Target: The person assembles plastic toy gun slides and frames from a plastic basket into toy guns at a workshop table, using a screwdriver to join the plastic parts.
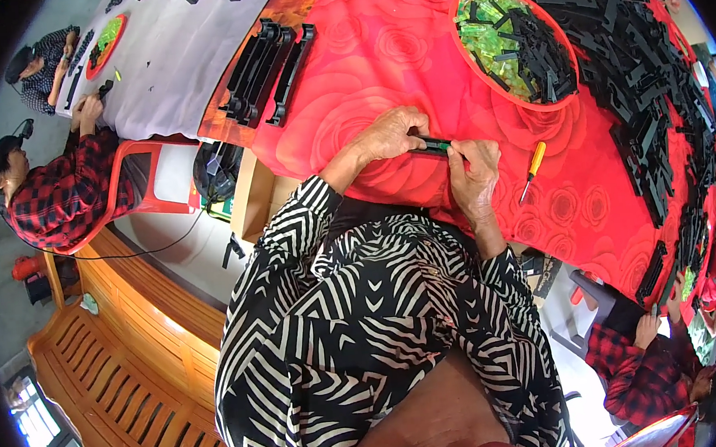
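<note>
Both my hands are at the near edge of the red rose-patterned tablecloth (pixel 345 56), closed on one small black plastic piece (pixel 433 145) with a bit of green on it. My left hand (pixel 395 133) pinches its left end. At the other end, the fingers of my right hand (pixel 476 168) grip it near the green spot. The fingers hide much of the piece. To the right of my right hand lies a screwdriver (pixel 534 169) with a yellow handle, its tip pointing toward me.
A red basket (pixel 461 51) holds green and black pieces. Heaped black plastic parts (pixel 613 44) cover the right side. Long black parts (pixel 258 76) stand in a stack at left. Co-workers (pixel 61 192) sit at left and right (pixel 647 369). A wooden bench (pixel 148 391) is behind left.
</note>
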Demonstrator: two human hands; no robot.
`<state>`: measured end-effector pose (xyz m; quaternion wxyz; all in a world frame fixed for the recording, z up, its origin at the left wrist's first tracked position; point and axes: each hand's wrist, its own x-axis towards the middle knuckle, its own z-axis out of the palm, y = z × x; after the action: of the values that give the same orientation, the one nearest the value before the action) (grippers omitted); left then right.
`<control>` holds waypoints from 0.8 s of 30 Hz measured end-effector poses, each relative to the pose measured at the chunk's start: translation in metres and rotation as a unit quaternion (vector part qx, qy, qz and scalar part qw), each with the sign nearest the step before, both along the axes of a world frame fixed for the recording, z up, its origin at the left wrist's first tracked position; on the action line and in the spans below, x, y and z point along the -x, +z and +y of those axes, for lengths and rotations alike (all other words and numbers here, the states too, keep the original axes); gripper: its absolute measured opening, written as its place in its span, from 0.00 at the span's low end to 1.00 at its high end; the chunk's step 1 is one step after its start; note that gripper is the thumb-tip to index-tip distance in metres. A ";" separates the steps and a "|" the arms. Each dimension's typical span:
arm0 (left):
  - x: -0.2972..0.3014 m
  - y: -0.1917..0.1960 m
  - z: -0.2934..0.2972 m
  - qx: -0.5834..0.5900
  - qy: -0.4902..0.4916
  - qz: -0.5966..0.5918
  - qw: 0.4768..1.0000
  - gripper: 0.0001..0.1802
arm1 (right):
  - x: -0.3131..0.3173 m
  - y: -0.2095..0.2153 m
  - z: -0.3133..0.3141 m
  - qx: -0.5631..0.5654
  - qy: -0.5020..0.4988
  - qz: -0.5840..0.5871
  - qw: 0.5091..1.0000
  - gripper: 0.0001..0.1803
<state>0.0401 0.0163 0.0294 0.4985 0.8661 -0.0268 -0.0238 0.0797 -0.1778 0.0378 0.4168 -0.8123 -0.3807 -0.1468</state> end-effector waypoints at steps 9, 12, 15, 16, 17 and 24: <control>-0.001 0.002 -0.004 -0.025 0.009 -0.005 1.000 0.09 | 0.000 -0.003 0.007 -0.024 0.029 0.020 0.999 0.05; -0.001 0.001 -0.003 -0.011 0.020 -0.005 1.000 0.09 | -0.001 -0.006 0.011 -0.022 0.046 0.014 0.999 0.05; 0.000 0.001 -0.004 -0.002 0.028 -0.010 1.000 0.09 | -0.003 -0.006 0.010 0.004 0.047 -0.004 0.999 0.06; 0.000 0.002 -0.005 -0.003 0.028 -0.009 1.000 0.09 | -0.004 -0.006 0.008 0.014 0.047 -0.009 0.999 0.06; 0.001 0.003 -0.006 -0.039 0.026 -0.029 0.998 0.08 | -0.004 -0.006 0.007 0.013 0.047 -0.009 0.999 0.06; 0.003 0.021 0.018 -0.051 -0.044 0.045 0.997 0.11 | -0.002 -0.004 0.007 0.006 0.044 -0.001 0.999 0.05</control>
<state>0.0367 0.0345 0.0500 0.4526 0.8866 -0.0411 -0.0863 0.0816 -0.1706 0.0339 0.4175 -0.7971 -0.4174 -0.1270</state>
